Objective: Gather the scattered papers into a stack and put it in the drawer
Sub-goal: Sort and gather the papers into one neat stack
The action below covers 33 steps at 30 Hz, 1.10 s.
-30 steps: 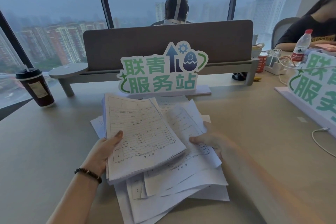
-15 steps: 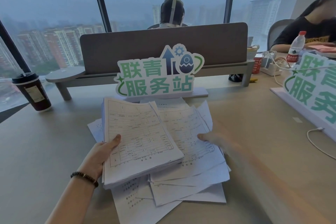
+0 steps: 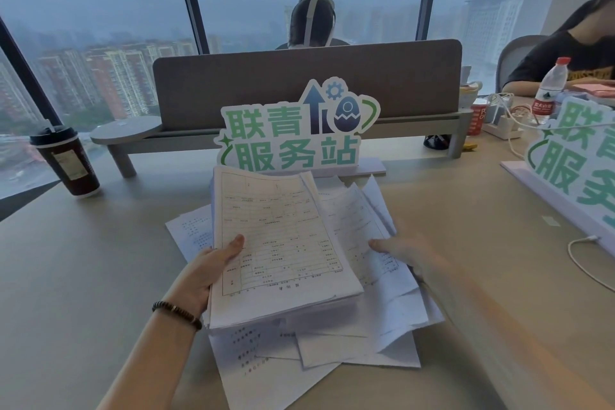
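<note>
A thick stack of printed forms [image 3: 279,243] is tilted up off the desk, and my left hand [image 3: 209,273] grips its left edge with the thumb on top. To its right, my right hand [image 3: 399,250] pinches a few loose sheets [image 3: 359,216] and lifts their edge. More loose papers [image 3: 349,339] lie fanned out on the beige desk [image 3: 83,293] under both hands, some jutting toward me and some to the left. No drawer is in view.
A green and white standing sign [image 3: 293,133] is just behind the papers, and a second sign [image 3: 572,163] stands at the right. A dark coffee cup [image 3: 66,163] sits far left. A white cable [image 3: 585,260] lies at the right. Two people sit beyond the grey divider [image 3: 306,83].
My right hand has lifted the loose sheets it holds, so they now curl up beside the stack. The left hand has kept its grip and raised the stack slightly.
</note>
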Tool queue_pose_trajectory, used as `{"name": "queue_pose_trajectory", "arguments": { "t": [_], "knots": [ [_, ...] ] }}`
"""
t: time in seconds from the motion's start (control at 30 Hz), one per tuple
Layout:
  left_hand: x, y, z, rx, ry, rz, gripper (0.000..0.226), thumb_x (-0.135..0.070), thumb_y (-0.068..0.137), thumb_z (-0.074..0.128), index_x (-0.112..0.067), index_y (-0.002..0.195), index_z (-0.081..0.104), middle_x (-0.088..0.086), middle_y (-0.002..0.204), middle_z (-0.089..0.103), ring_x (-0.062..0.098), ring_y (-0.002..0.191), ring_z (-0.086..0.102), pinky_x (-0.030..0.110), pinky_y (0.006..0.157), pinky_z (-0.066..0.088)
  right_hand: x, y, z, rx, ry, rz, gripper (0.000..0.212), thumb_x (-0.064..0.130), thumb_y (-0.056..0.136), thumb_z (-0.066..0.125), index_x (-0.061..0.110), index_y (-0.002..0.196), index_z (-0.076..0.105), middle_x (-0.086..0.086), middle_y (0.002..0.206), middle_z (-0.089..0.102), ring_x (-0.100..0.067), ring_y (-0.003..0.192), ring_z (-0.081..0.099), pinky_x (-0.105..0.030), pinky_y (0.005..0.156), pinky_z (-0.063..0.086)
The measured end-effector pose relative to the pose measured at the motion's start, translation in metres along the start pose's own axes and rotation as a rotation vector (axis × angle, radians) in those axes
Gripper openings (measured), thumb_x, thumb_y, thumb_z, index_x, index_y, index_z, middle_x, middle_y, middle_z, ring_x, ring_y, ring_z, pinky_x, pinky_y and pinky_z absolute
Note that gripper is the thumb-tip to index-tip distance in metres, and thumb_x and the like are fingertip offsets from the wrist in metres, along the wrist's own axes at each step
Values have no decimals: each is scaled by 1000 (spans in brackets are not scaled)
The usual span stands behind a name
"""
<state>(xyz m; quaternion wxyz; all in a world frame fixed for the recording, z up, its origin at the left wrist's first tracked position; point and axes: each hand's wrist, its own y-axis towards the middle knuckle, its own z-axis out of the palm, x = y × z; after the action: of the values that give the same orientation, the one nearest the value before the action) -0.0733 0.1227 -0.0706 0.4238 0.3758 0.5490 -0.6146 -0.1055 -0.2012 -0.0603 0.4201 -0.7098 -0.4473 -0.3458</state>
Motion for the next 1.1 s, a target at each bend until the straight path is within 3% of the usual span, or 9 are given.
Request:
{"name": "queue_pose_trajectory", "arguments": {
  "t": [0.1, 0.23, 0.37, 0.47, 0.6, 0.73, 0.9, 0.97, 1.1],
  "knots": [
    [4, 2, 3, 12, 10, -19, 23, -22, 93, 65, -4, 107, 71, 20, 103, 76, 35, 84, 75, 46, 68, 63, -2, -1, -1, 7, -120, -15, 33, 10, 97, 60, 7, 129, 57, -6, 104, 63, -26, 98, 59, -36, 90, 50],
    [5, 2, 6, 27, 66, -13, 22, -22, 95, 64, -3, 104, 71, 19, 96, 77, 33, 78, 76, 43, 63, 64, 7, -5, -11, 44, -123, -41, 11, 16, 96, 64, 20, 104, 59, -2, 104, 67, -24, 97, 61, -37, 93, 51],
    [8, 4, 9, -4, 218, 21, 31, -26, 95, 64, 2, 106, 71, 20, 96, 77, 37, 85, 75, 43, 69, 63, 40, -11, -28, 12, -102, -91, 32, 33, 86, 77, 18, 110, 64, -3, 105, 70, -20, 88, 66, -33, 81, 55],
    [10, 3, 16, -40, 354, 78, 33, -28, 95, 65, 4, 100, 72, 20, 89, 77, 35, 81, 75, 44, 76, 62, 82, -26, -34, 11, -198, -209, 25, 36, 88, 74, 22, 108, 67, 1, 96, 71, -9, 73, 63, -18, 57, 50],
    [12, 0, 23, -85, 429, 126, 26, -30, 94, 66, -5, 87, 71, 18, 91, 75, 35, 86, 72, 49, 85, 59, 128, -44, -29, 26, -115, -352, 29, 35, 84, 77, 15, 106, 75, -3, 99, 76, -17, 83, 72, -29, 75, 58],
    [11, -1, 20, -70, 410, 128, 25, -30, 93, 68, -5, 93, 71, 20, 97, 75, 36, 90, 73, 53, 87, 58, 146, -53, -39, 25, 89, -427, 17, 32, 81, 80, 20, 94, 77, 7, 86, 77, -6, 73, 72, -21, 64, 58],
    [12, -1, 19, -42, 406, 153, 25, -25, 97, 62, -2, 93, 71, 2, 70, 75, 15, 66, 71, 23, 57, 55, 117, -30, -44, -18, 70, -317, 14, 28, 80, 82, 23, 89, 72, 10, 77, 73, -3, 57, 70, -12, 44, 49],
    [11, -1, 18, -44, 407, 159, 23, -23, 97, 62, -6, 84, 71, -1, 65, 74, 15, 65, 69, 20, 53, 51, 93, -16, -33, -19, 69, -226, 21, 19, 78, 83, 15, 94, 70, 2, 84, 72, -10, 66, 70, -16, 49, 54],
    [8, 2, 13, -10, 336, 154, 29, -34, 95, 62, -7, 100, 73, 7, 87, 78, 21, 79, 75, 28, 65, 60, 47, 5, -2, 21, 104, -87, 34, 8, 83, 79, 0, 113, 65, -14, 113, 71, -32, 102, 68, -45, 95, 55]
  ]
}}
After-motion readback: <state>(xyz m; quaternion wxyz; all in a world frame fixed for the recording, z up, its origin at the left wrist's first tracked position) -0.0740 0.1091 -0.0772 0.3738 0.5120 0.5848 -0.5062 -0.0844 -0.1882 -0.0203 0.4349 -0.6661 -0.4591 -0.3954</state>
